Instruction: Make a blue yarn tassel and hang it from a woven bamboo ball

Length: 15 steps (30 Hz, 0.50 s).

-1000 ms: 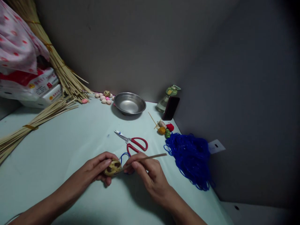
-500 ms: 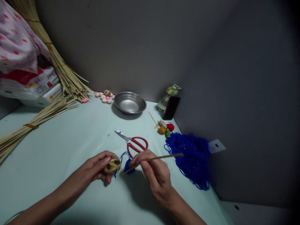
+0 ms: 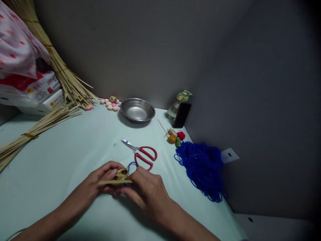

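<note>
While the pale blue tabletop (image 3: 62, 160) is carrying a heap of blue cord (image 3: 200, 170), a steel bowl (image 3: 137, 110) and red-handled scissors (image 3: 144, 155), the left hand (image 3: 100, 180) is cradling a woven bamboo ball (image 3: 122, 174) in curled fingers, just below the scissors, and the right hand (image 3: 147, 190) is pressing a flat bamboo strip (image 3: 110, 182) across it, fingers closed narrow, beside a blue cord loop (image 3: 132, 165).
</note>
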Each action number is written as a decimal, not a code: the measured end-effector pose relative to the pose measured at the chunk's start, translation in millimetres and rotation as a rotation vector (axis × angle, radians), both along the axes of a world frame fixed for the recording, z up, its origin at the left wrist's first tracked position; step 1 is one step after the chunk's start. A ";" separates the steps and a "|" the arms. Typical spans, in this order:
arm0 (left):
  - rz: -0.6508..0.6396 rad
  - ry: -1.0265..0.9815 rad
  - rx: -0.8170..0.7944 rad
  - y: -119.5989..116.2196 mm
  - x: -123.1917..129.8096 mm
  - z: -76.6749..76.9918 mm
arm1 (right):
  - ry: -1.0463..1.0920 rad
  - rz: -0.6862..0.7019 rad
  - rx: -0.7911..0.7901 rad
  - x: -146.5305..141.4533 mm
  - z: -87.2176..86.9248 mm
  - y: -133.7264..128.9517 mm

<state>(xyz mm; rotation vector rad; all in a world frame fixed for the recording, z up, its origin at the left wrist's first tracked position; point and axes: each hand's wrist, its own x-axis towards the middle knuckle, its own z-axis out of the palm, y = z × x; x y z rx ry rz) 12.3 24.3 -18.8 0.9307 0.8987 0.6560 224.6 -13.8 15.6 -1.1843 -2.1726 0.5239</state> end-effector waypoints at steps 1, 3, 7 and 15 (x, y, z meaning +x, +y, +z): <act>-0.007 -0.004 -0.006 0.1 -0.2 -0.8 | 0.003 0.017 -0.038 0.3 0.1 0.8; -0.012 -0.012 -0.009 0.8 -1.0 -1.2 | 0.082 0.020 -0.124 2.7 3.0 4.0; 0.001 0.027 0.046 3.0 -4.4 4.0 | 0.362 -0.108 -0.327 7.0 9.7 11.9; -0.134 0.107 0.195 1.2 -10.3 18.9 | 0.516 -0.081 -0.561 1.1 8.3 9.8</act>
